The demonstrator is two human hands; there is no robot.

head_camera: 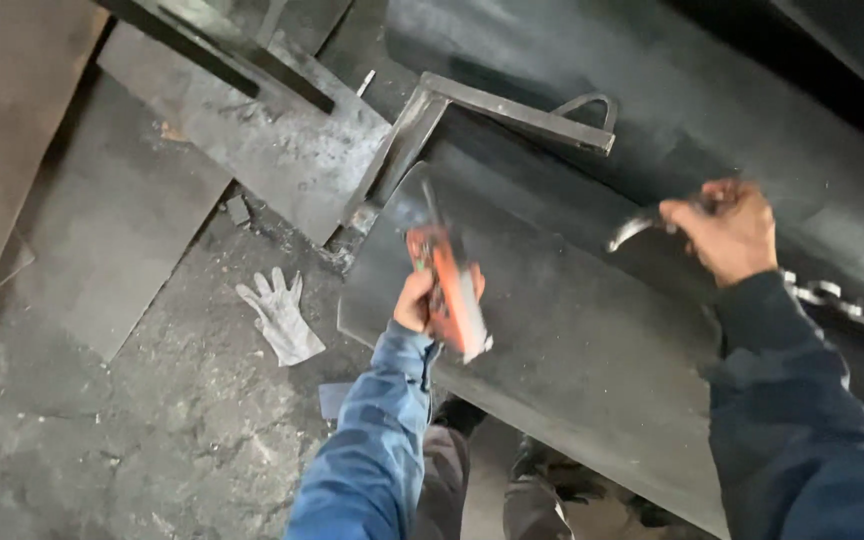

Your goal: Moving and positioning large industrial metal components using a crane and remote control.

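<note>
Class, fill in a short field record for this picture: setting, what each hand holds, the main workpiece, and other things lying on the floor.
Setting: grimy concrete floor with dark steel plates
Left hand: gripping an orange hand tool, its kind unclear
Right hand: closed on a curved metal hook
Chain: runs off to the right past the right wrist
Workpiece: large curved steel sheet tilted in front of the person
Frame: welded angle-iron corner above the sheet
Floor item: white work glove, lying loose
</note>
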